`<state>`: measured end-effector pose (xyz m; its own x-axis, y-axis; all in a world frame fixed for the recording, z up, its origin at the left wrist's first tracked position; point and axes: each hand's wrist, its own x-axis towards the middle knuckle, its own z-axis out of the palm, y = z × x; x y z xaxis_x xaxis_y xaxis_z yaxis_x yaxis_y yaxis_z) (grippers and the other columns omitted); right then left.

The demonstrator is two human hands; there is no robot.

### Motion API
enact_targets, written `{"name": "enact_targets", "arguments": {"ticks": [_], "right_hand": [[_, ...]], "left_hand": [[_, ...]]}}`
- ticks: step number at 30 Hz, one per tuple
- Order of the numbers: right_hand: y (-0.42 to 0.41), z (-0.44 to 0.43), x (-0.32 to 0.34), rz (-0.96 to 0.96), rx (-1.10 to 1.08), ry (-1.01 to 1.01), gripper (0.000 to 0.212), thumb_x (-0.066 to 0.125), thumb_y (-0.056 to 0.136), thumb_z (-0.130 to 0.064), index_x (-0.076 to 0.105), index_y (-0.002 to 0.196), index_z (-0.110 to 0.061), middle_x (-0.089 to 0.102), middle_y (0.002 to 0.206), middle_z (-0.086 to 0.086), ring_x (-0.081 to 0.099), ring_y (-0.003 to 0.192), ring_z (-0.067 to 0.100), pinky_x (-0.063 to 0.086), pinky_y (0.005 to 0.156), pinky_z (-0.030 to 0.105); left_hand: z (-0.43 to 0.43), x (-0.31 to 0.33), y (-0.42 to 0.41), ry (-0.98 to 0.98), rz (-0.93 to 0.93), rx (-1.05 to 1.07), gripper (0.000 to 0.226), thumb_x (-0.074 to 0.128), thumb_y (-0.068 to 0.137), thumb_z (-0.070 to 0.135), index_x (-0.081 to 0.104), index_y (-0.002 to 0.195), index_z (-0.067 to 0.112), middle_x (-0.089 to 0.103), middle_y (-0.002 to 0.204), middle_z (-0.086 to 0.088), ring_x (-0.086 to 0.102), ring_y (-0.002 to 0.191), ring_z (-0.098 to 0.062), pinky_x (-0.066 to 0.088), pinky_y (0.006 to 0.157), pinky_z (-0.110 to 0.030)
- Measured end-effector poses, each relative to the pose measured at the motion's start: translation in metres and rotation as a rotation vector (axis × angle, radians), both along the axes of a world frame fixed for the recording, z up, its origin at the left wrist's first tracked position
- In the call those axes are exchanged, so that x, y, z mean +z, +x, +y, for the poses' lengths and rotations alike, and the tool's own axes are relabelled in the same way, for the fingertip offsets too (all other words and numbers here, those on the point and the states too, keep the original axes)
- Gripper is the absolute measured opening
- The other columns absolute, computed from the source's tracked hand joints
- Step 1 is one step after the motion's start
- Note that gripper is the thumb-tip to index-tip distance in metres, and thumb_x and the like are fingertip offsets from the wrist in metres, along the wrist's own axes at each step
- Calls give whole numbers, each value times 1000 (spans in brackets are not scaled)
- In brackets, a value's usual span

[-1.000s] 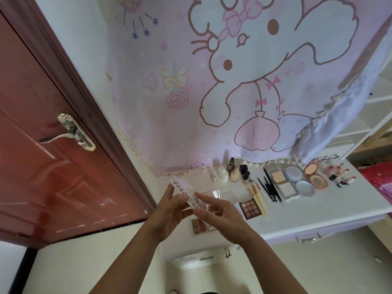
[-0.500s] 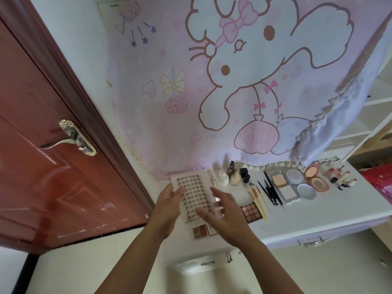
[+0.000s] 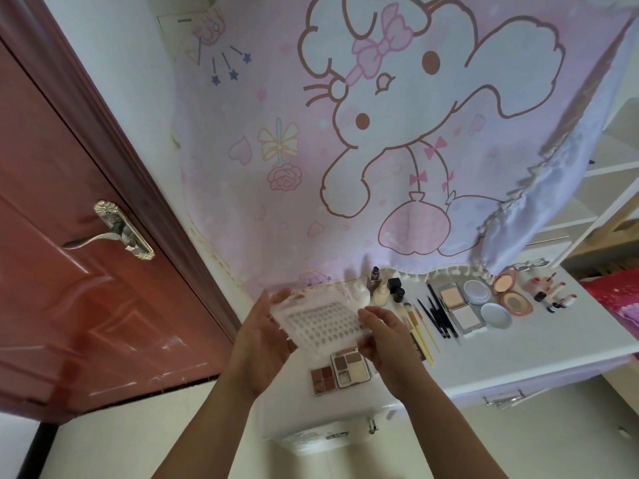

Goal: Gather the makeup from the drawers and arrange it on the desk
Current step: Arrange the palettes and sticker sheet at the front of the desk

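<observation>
This looks like a bedroom in someone's home. A reddish wooden door with a brass lever handle stands at the left. A pink cartoon-bunny cloth hangs down the wall. Under it a small white table carries rows of makeup: compacts, brushes, lipsticks, palettes. At the right edge are white shelves and red patterned fabric.

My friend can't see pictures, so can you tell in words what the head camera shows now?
The left hand and right hand hold a clear case of tiny pieces over a white desk. On the desk lie palettes, brushes, bottles and compacts, below a pink cartoon cloth, beside a red door.
</observation>
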<state>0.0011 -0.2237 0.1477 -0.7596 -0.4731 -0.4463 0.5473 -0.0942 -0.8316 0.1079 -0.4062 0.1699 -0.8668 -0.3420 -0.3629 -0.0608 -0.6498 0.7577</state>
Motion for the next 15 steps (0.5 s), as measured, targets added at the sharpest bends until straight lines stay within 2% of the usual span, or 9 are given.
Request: {"name": "enact_targets", "arguments": {"ticks": [3,4,6,8,10,12,13,15], "right_hand": [[7,-3,6,-142,-17,-76,7,60,97,-9,56,101,-5,66,76,9,62,57,19,55,51,24],[11,-4,8,-142,19,-66,8,59,98,-9,55,102,-4,67,76,10,63,58,20,56,52,25],[17,-7,11,-85,114,-2,13,57,99,-14,56,107,-4,66,76,12,63,59,21,56,55,28],[22,-7,13,49,233,94,21,56,100,-28,57,112,-10,66,74,13,63,58,23,55,56,33],[24,-6,13,319,370,217,34,51,97,-52,59,117,-26,67,77,8,64,63,18,56,62,36],[25,-3,10,661,497,391,50,38,89,-75,52,128,-47,62,92,-7,62,75,6,57,75,32],[25,-1,8,776,527,457,57,31,86,-81,47,134,-53,55,102,-14,60,85,1,56,83,30],[23,0,6,840,522,477,63,24,86,-83,43,138,-54,42,116,-18,54,104,-2,53,94,31]], "left_hand": [[6,-10,-2,-74,148,11,78,50,89,67,44,141,9,49,145,-17,47,134,-34,36,109,-57],[11,-9,-4,-137,165,6,81,55,85,69,44,139,9,50,143,-15,48,133,-31,37,108,-53],[16,-2,-9,-153,155,66,76,70,75,65,47,125,12,56,126,-9,53,123,-26,42,102,-43],[17,2,-15,-79,106,188,64,73,73,56,46,115,16,55,106,-10,53,106,-26,46,91,-38],[13,3,-21,-26,3,274,56,66,73,53,51,112,15,55,97,-13,54,95,-28,50,82,-40],[10,2,-24,16,-121,316,49,61,76,54,55,104,14,53,92,-16,57,89,-31,54,85,-46],[10,3,-24,37,-170,321,49,60,78,56,55,102,13,53,93,-17,57,89,-33,53,89,-50],[10,7,-22,76,-219,289,63,60,80,64,57,111,10,52,102,-21,56,92,-37,51,92,-56]]}}
